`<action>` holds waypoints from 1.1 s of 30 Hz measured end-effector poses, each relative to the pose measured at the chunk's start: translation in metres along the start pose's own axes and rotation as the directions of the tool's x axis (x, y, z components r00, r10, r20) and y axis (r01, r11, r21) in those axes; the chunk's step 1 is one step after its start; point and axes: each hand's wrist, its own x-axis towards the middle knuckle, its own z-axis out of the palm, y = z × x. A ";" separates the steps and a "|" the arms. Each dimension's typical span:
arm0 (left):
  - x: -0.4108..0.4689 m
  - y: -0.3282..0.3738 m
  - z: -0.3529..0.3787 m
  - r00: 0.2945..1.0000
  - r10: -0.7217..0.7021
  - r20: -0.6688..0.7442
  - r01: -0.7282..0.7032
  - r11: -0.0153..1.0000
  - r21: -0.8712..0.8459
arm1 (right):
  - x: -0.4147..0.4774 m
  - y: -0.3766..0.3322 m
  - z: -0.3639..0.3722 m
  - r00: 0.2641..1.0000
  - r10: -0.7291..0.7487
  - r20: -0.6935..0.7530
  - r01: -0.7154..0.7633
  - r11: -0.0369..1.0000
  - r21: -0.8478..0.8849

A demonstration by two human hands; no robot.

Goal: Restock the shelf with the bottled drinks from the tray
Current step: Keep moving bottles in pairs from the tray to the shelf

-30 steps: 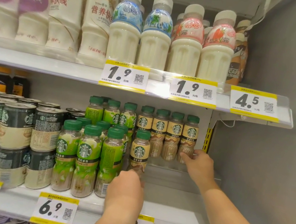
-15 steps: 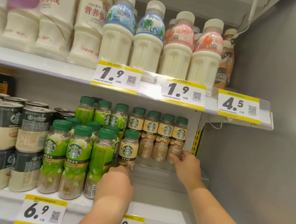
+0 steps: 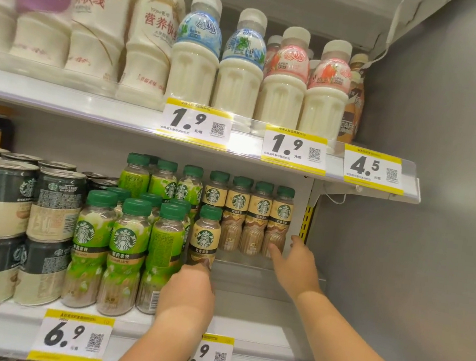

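Right now your left hand (image 3: 188, 293) is wrapped round the lower part of a cream-label bottle (image 3: 204, 236), held upright at the front of the lower shelf (image 3: 258, 313), just beside the green-label bottles (image 3: 123, 247) on its left; its base is hidden behind your hand. Your right hand (image 3: 300, 264) is loose, forefinger stretched out and touching the foot of the rightmost back-row bottle (image 3: 280, 216), thumb raised beside it

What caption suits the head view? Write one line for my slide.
Restocking: left hand grips a cream-label Starbucks bottle at the lower shelf; right hand touches the rightmost rear bottle.
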 end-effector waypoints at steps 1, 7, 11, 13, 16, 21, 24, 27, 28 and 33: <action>-0.003 0.002 -0.003 0.999 0.029 0.015 -0.030 1.000 0.010 | -0.005 -0.001 -0.005 1.000 -0.012 0.001 0.012 0.998 -0.061; -0.024 0.002 -0.016 0.945 0.304 0.122 -0.318 0.940 0.126 | -0.032 -0.015 -0.030 0.990 -0.017 0.140 0.077 0.898 -0.434; -0.033 -0.015 -0.024 0.884 0.430 0.184 -0.467 0.833 0.297 | -0.064 -0.019 -0.041 0.974 -0.018 0.224 0.129 0.863 -0.489; -0.036 -0.021 -0.027 0.849 0.485 0.209 -0.527 0.796 0.296 | -0.085 -0.019 -0.049 0.980 -0.033 0.197 0.130 0.853 -0.505; -0.048 -0.031 -0.032 0.799 0.564 0.210 -0.602 0.757 0.255 | -0.119 -0.021 -0.060 0.987 -0.037 0.154 0.112 0.850 -0.515; -0.084 -0.066 -0.042 0.775 0.606 0.181 -0.630 0.715 0.303 | -0.183 -0.026 -0.068 0.990 -0.025 0.137 0.094 0.846 -0.524; -0.117 -0.096 -0.044 0.761 0.628 0.161 -0.641 0.690 0.335 | -0.230 -0.029 -0.070 0.991 -0.015 0.130 0.082 0.845 -0.528; -0.147 -0.125 -0.043 0.763 0.623 0.171 -0.641 0.694 0.330 | -0.276 -0.030 -0.067 0.994 -0.013 0.108 0.070 0.837 -0.543; -0.157 -0.136 -0.040 0.768 0.617 0.172 -0.636 0.703 0.317 | -0.292 -0.029 -0.064 0.994 -0.016 0.108 0.074 0.832 -0.551; -0.221 -0.203 0.002 0.788 0.565 0.246 -0.615 0.746 0.256 | -0.382 -0.008 -0.026 0.980 -0.019 0.198 0.128 0.822 -0.555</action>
